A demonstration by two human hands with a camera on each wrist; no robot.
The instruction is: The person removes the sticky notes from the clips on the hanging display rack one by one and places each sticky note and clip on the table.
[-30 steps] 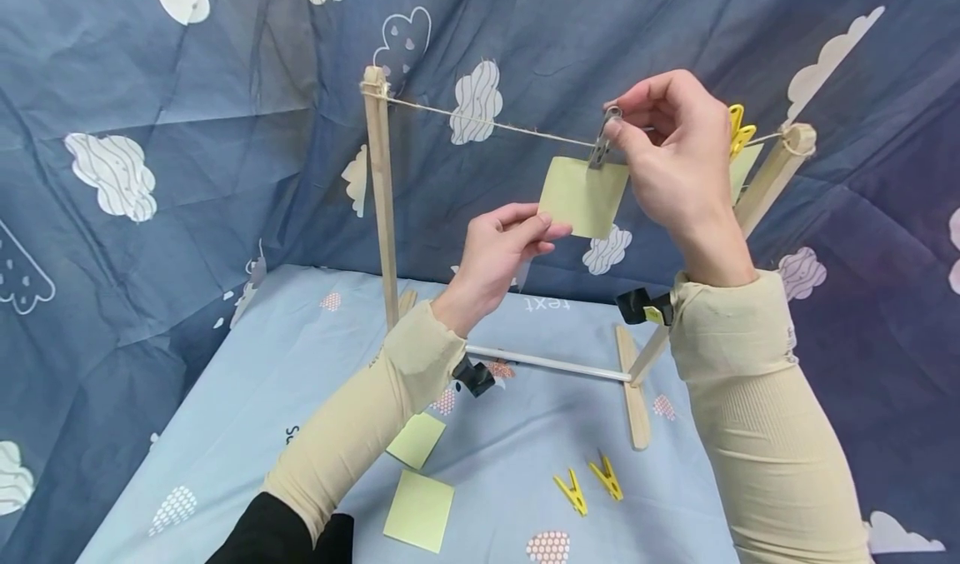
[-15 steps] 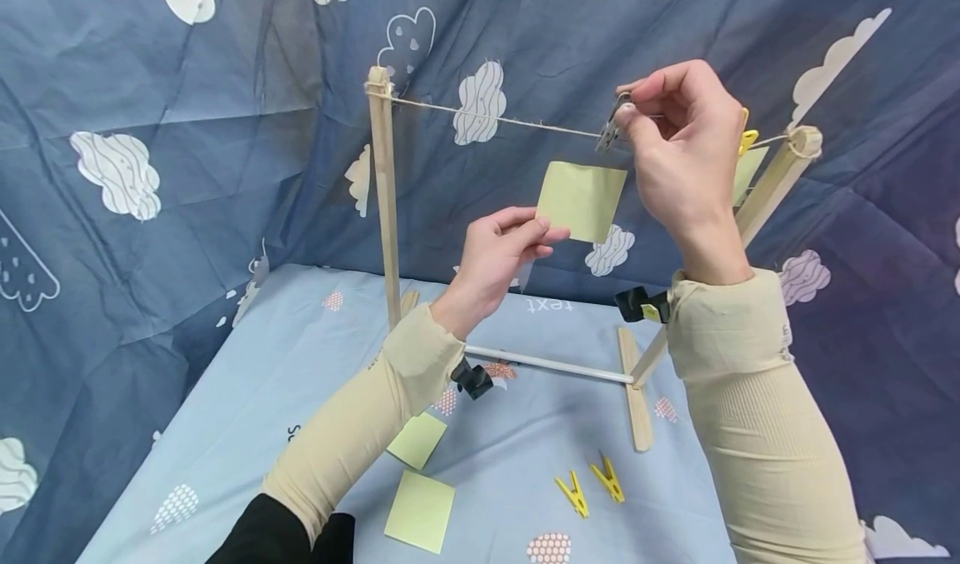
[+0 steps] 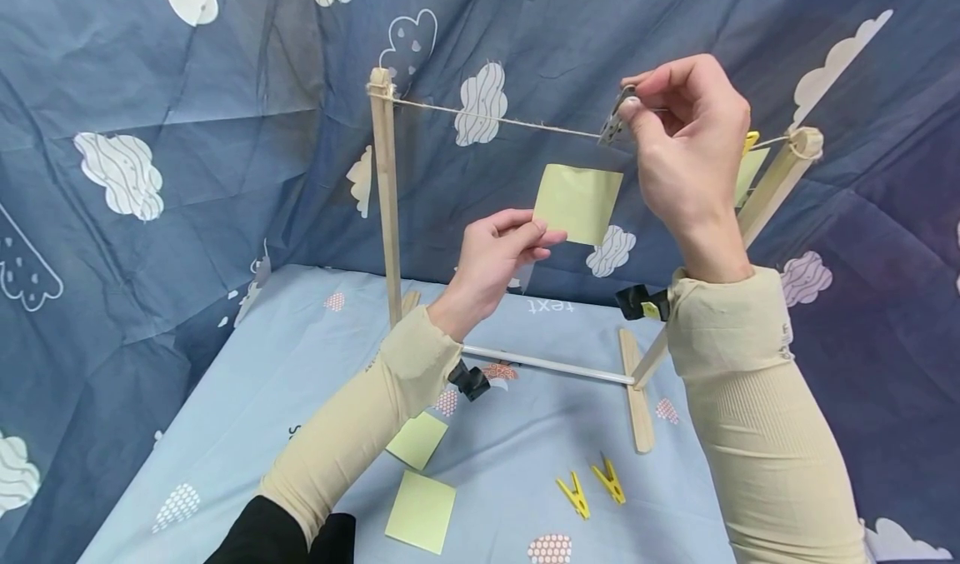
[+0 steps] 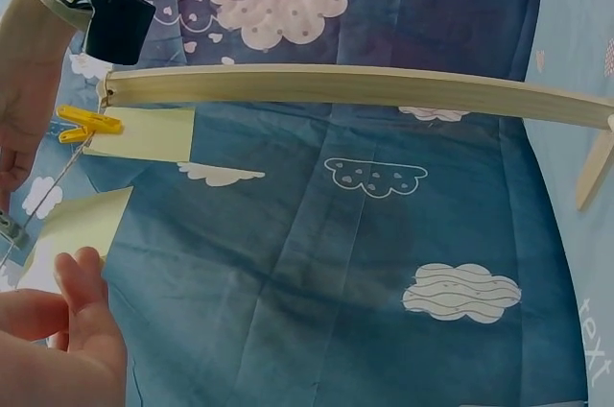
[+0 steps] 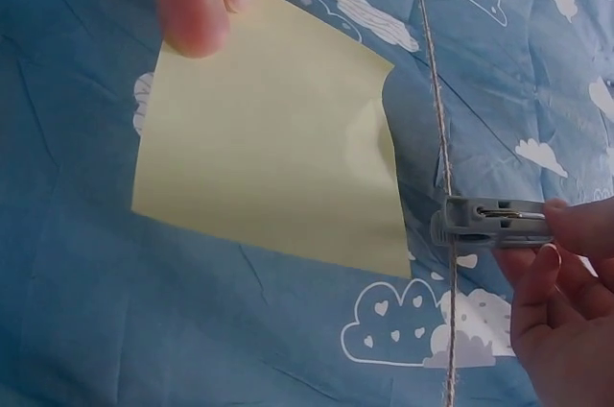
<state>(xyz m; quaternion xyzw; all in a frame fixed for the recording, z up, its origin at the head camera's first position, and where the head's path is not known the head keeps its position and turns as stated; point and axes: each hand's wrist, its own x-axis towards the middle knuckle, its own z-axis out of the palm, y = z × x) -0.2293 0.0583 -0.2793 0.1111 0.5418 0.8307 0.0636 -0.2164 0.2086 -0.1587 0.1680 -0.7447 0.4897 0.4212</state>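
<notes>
thin yellow note [image 3: 579, 203] pinched just below the string [image 5: 437, 100], grey clip [image 5: 494, 222] not touching it
looks like plain paper, so i'd guess light, floppy and easy to crease (the edge facing the string buckles), not slippery. grab it by a corner or side and keep that top edge free. the left hand [image 3: 498, 252] does that, thumb and fingers pinching near the lower left corner. the right hand [image 3: 692, 135] pinches the tail of the grey clip, nose at the string; can't tell if the string's between its jaws. further out, a hung note [image 4: 153, 135] and its yellow clip [image 4: 89, 125] are partly behind the right hand in the head view, and the left wrist view cuts the grey clip off. down on the blue cloth [image 3: 517, 464], the left sleeve [image 3: 360, 422] seems to overlap another note [image 3: 418, 441].
</notes>
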